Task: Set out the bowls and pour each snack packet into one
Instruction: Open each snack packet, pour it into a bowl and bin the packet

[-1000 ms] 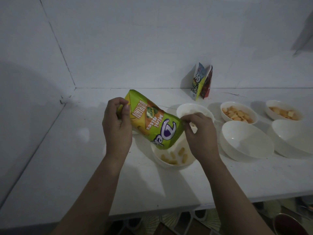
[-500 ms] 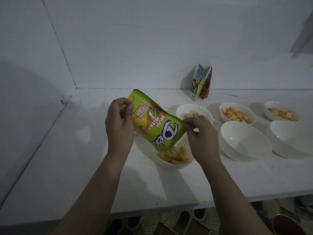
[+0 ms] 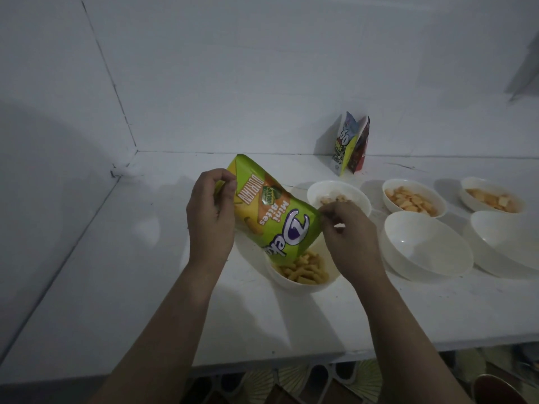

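Observation:
A green and orange snack packet (image 3: 271,217) is tipped mouth-down over a white bowl (image 3: 284,282) that holds a heap of yellow stick snacks (image 3: 304,268). My left hand (image 3: 211,217) pinches the packet's raised bottom corner. My right hand (image 3: 348,237) grips its lower right edge near the mouth. Behind it, a small bowl (image 3: 318,189) holds a few pale pieces. Two bowls (image 3: 392,185) (image 3: 469,185) further right hold orange squares. Two larger bowls (image 3: 425,249) (image 3: 504,240) stand with nothing in them.
Two more packets (image 3: 351,144) lean against the back wall. The white shelf (image 3: 116,272) meets a side wall on the left, and its front edge runs along the bottom. Dark floor objects show below that edge.
The heap of yellow sticks in the front bowl has grown from a few pieces. Both hands and the tipped packet have stayed almost in place.

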Demonstrator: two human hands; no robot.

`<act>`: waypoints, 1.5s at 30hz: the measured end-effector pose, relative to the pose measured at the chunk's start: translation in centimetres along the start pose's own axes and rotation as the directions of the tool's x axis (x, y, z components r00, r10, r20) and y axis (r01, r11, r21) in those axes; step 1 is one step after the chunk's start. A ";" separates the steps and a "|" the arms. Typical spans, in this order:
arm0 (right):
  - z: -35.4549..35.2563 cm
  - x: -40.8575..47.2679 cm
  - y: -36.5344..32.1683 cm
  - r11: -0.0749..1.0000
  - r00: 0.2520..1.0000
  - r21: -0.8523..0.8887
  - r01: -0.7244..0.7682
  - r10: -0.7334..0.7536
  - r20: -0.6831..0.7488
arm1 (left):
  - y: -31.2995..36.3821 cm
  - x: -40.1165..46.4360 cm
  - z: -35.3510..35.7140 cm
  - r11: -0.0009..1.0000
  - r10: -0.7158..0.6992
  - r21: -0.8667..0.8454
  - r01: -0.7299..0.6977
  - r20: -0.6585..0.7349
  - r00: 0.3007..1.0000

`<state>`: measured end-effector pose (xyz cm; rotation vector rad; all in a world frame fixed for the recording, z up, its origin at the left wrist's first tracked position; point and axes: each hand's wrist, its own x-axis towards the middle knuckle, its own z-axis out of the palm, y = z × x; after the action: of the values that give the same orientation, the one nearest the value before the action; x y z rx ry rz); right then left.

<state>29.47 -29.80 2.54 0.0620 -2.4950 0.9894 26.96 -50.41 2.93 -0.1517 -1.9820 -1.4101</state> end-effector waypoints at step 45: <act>-0.7 0.5 -1.2 0.716 0.975 0.666 -0.210 0.205 0.086 | -0.2 0.4 5.4 0.704 -0.239 -0.493 0.511 0.513 0.824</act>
<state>29.52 -30.11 3.99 0.0058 -2.0367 1.9543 24.10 -45.94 2.04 -0.3699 -1.8496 -2.4695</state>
